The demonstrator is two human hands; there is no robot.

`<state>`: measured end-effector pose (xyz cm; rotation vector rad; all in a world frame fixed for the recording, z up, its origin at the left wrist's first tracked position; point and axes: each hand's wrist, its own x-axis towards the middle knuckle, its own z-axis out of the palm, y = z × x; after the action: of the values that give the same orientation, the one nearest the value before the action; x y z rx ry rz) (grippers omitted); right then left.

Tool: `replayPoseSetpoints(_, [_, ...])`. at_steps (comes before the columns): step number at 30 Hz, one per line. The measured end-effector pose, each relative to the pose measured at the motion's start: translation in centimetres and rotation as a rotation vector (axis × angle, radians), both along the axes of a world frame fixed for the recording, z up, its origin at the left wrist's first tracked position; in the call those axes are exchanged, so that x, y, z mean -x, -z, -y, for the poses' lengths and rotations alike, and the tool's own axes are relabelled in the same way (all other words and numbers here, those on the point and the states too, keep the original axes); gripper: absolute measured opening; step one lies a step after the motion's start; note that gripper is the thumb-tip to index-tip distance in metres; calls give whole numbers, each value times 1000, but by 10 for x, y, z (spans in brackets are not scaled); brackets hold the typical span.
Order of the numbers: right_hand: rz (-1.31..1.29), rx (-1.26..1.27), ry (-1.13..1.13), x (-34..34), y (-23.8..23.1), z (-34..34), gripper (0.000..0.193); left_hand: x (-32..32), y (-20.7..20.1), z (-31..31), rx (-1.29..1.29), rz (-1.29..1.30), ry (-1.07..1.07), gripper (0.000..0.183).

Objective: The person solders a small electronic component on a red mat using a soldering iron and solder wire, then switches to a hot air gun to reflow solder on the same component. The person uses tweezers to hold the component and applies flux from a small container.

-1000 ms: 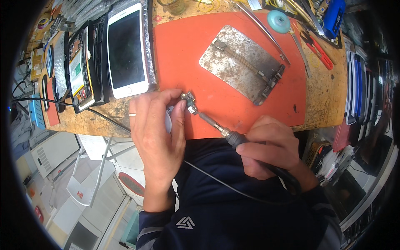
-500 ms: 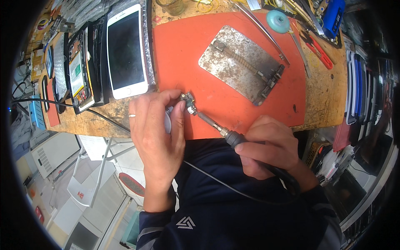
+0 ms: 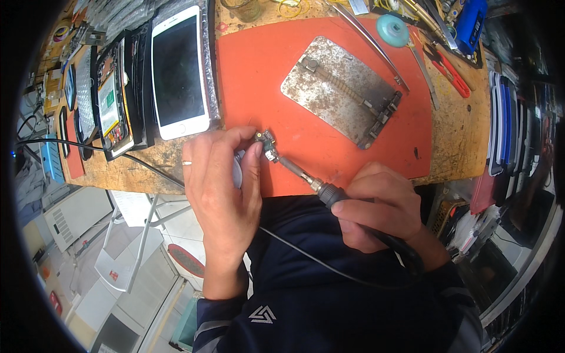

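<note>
Between the thumb and fingertips of my left hand (image 3: 222, 176) is a small circuit board (image 3: 268, 144), held over the near left part of an orange mat (image 3: 247, 76). Its lower end carries a whitish metal part. A pale rounded thing (image 3: 238, 170) shows partly behind my left thumb; I cannot make out what it is. My right hand (image 3: 379, 209) grips a soldering iron (image 3: 312, 182) by its dark handle. The iron points up and left, its tip at the board's lower end; whether they touch is too small to tell.
A stained metal board holder (image 3: 335, 88) lies on the mat, with tweezers (image 3: 371, 44) beyond it. A white phone (image 3: 179, 73) and opened devices (image 3: 112, 100) stand left. Red-handled pliers (image 3: 450, 73) and a teal round container (image 3: 392, 30) are far right. A cable (image 3: 147, 167) crosses the left edge.
</note>
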<state>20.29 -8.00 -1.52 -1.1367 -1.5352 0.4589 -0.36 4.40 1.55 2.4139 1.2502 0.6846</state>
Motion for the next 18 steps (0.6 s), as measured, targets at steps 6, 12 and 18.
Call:
replayPoseSetpoints(6, [-2, -7, 0, 0, 0, -1, 23, 0, -1, 1, 15, -3, -9, 23])
replayPoseSetpoints(12, [-6, -8, 1, 1, 1, -1, 25, 0, -1, 0, 7, -2, -4, 23])
replayPoseSetpoints(18, [-5, -7, 8, 1, 1, -1, 26, 1, 0, 0, 22, 6, -9, 22])
